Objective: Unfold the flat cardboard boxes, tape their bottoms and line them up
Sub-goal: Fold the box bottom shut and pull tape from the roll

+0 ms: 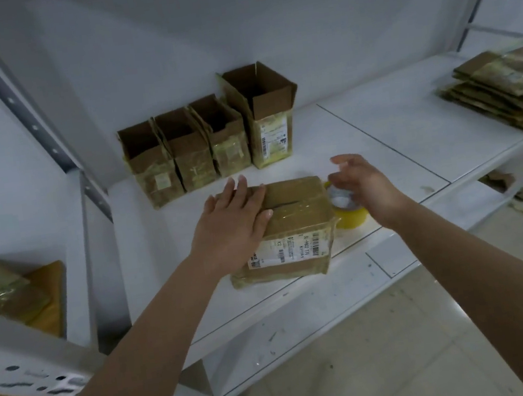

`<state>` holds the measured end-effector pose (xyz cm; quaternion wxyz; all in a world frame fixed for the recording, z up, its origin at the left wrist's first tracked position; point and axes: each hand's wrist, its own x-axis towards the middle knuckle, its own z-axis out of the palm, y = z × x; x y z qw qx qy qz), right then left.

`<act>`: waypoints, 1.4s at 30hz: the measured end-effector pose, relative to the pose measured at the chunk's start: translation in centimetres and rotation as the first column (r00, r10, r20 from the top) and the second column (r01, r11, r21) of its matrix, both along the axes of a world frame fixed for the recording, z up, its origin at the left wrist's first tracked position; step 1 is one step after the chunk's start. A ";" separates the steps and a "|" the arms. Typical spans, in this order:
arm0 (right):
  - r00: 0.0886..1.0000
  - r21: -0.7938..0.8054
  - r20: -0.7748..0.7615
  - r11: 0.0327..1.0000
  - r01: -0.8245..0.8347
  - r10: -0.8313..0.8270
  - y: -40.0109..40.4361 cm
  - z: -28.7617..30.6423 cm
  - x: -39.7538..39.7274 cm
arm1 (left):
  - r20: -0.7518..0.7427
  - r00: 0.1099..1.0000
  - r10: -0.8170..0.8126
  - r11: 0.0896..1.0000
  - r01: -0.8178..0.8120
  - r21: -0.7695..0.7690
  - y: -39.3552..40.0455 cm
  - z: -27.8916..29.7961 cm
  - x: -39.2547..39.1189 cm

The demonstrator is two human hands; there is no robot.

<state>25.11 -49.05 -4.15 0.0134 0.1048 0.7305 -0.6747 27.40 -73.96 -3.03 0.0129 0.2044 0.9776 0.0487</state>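
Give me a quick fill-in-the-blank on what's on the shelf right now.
1. The row at the back holds ____ open boxes.
2. The left hand lies flat on top of the ____ at the shelf's front.
3. The tape roll sits under the ____ hand.
4. The flat boxes are stacked at the shelf's far ____ end.

Missing words: four; box; right; right

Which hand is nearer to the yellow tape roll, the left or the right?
The right. The right hand hovers just over the tape roll, fingers loosely spread. The left hand lies flat on the box, which stands between it and the roll.
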 end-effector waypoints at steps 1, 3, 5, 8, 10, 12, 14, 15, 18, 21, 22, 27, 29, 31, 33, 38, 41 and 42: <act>0.999 0.039 -0.003 0.999 0.035 -0.035 0.9 -0.5 -0.3 | -0.006 1.000 0.004 1.000 -0.004 0.003 0.0 0.0 0.0; 0.999 0.307 0.025 0.950 -0.053 0.047 2.1 -2.0 -0.7 | -0.009 1.000 0.012 1.000 -0.012 -0.003 0.0 -0.1 0.0; 0.953 0.630 0.217 0.715 -0.303 0.212 2.8 -4.0 -0.9 | -0.008 1.000 0.023 1.000 -0.023 -0.013 -0.1 -0.3 0.0; 0.889 0.854 0.383 0.270 -0.444 0.249 3.1 -6.2 -0.7 | 0.007 0.999 0.038 0.999 -0.038 -0.003 -0.2 -0.4 0.0; 0.917 0.937 0.301 0.095 -0.335 0.261 3.3 -6.9 -0.3 | 0.015 0.999 0.045 0.999 -0.045 0.006 -0.1 -0.3 0.0; 0.937 0.975 0.220 -0.021 -0.223 0.270 3.7 -7.3 0.2 | 0.018 0.999 0.050 0.999 -0.050 0.004 -0.1 -0.2 -0.1; 0.945 0.986 0.168 -0.053 -0.160 0.280 4.2 -7.4 0.8 | 0.029 0.998 0.050 0.999 -0.050 -0.002 0.0 -0.1 -0.1; 0.947 0.987 0.159 -0.050 -0.151 0.279 4.4 -7.4 1.1 | 0.039 0.998 0.048 0.999 -0.048 -0.009 0.1 0.0 0.0; 0.969 0.981 0.136 0.106 -0.161 0.208 5.6 -6.6 2.3 | 0.039 0.997 0.063 0.995 -0.059 -0.082 0.4 0.5 0.1; 0.990 0.885 -0.003 0.461 -0.062 0.139 6.7 -3.8 2.9 | -0.003 0.999 0.046 0.986 -0.046 -0.162 1.0 1.0 0.0; 0.989 0.820 -0.074 0.572 -0.014 0.131 6.8 -2.4 2.8 | 0.020 0.999 0.029 0.993 -0.027 -0.112 1.4 1.1 0.0; 0.910 0.607 -0.331 0.795 0.001 0.251 4.0 6.3 2.8 | 0.163 0.986 0.020 0.856 -0.101 0.506 2.6 1.4 0.5; 0.875 0.592 -0.356 0.804 -0.062 0.329 1.7 8.4 3.4 | 0.238 0.971 -0.028 0.680 -0.156 0.716 2.6 1.8 1.1; 0.855 0.595 -0.348 0.795 -0.115 0.384 -0.9 9.5 3.9 | 0.217 0.971 -0.104 0.560 -0.123 0.819 2.7 2.3 2.0; 0.852 0.608 -0.319 0.779 -0.152 0.415 -3.0 9.7 4.2 | 0.161 0.978 -0.129 0.523 -0.071 0.849 2.8 2.4 2.5; 0.847 0.684 -0.270 0.710 -0.166 0.458 -5.6 9.2 4.0 | 0.133 0.980 -0.149 0.428 -0.058 0.902 3.0 1.7 2.2; 0.854 0.674 -0.262 0.719 -0.171 0.449 -5.8 8.9 3.7 | 0.161 0.978 -0.134 0.288 -0.117 0.950 3.1 1.6 2.3; 0.857 0.670 -0.263 0.723 -0.169 0.443 -5.7 8.8 3.7 | 0.164 0.978 -0.126 0.245 -0.130 0.961 3.1 1.6 2.3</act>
